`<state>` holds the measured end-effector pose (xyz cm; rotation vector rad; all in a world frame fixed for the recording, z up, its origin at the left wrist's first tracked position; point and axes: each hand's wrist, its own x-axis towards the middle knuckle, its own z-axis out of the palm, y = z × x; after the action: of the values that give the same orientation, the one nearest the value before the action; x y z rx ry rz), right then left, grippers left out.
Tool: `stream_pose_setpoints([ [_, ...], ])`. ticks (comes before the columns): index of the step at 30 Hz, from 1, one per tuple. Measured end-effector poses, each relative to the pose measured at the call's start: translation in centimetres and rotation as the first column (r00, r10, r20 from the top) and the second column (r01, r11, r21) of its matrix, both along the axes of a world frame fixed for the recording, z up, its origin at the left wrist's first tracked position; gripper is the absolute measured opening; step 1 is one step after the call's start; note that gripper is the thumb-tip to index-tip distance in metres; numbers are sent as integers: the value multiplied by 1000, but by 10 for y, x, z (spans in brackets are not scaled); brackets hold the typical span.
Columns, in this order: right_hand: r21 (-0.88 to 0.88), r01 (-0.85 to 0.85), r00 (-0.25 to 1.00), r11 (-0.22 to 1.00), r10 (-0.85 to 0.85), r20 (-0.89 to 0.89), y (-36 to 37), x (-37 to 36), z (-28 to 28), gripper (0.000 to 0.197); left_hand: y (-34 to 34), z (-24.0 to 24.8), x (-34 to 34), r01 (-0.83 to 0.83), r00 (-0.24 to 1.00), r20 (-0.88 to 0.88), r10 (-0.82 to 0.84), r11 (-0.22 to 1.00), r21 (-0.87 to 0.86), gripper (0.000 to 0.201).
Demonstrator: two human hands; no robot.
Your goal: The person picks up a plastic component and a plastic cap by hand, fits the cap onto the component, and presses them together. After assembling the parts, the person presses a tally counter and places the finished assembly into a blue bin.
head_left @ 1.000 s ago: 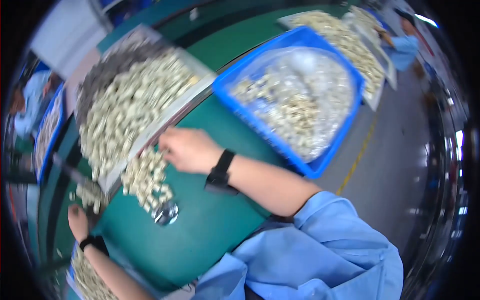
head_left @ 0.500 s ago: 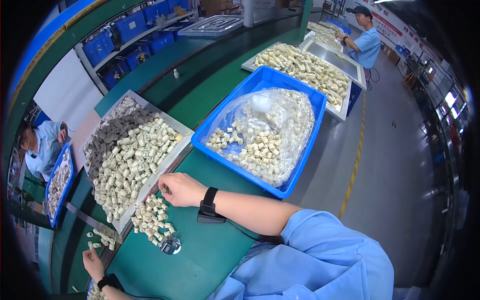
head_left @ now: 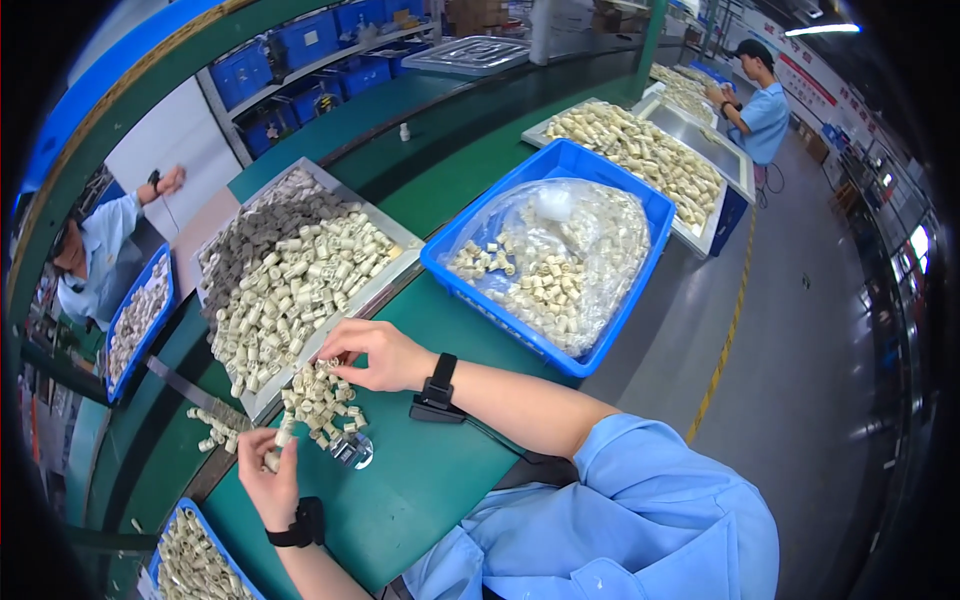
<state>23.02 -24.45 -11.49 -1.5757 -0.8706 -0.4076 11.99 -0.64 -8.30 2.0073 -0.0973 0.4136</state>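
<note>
My left hand [head_left: 268,478] is closed on a small cream plastic cylinder [head_left: 284,437], held upright between thumb and fingers. A second cream piece shows lower in its grip. My right hand [head_left: 385,355] reaches the top of a small pile of cream cylinders [head_left: 322,400] on the green table. Its thumb and forefinger pinch a piece there, partly covered by the fingertips. Just below the pile sits a shiny, round, clear-and-metallic object [head_left: 352,450]. Beyond my hands lies a metal-edged tray [head_left: 400,262] heaped with cream cylinders and greyish pieces.
A blue bin [head_left: 490,312] with a plastic bag of cylinders stands to the right. Another blue bin [head_left: 200,508] of pieces is at lower left. Loose pieces [head_left: 212,430] lie left of the tray. Co-workers stand at left [head_left: 100,250] and far right [head_left: 765,115].
My left hand has come right and up from the loose pieces to the pile, holding a cylinder. My right hand stays by the pile. The co-worker at left has raised an arm. The view has shifted.
</note>
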Motion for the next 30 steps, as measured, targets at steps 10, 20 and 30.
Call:
stream_pose_setpoints([
  [10,-89,-268,958,959,256,-129,17,-45,17,17,16,-26,-18,164,986,48,-160,983,-86,23],
  [20,-67,-324,940,944,313,-132,23,-46,13,17,22,-19,-12,158,987,91,-132,735,-659,26],
  [30,11,-318,931,948,314,-185,27,-45,11,18,20,-34,-13,259,961,100,-257,716,-649,33],
])
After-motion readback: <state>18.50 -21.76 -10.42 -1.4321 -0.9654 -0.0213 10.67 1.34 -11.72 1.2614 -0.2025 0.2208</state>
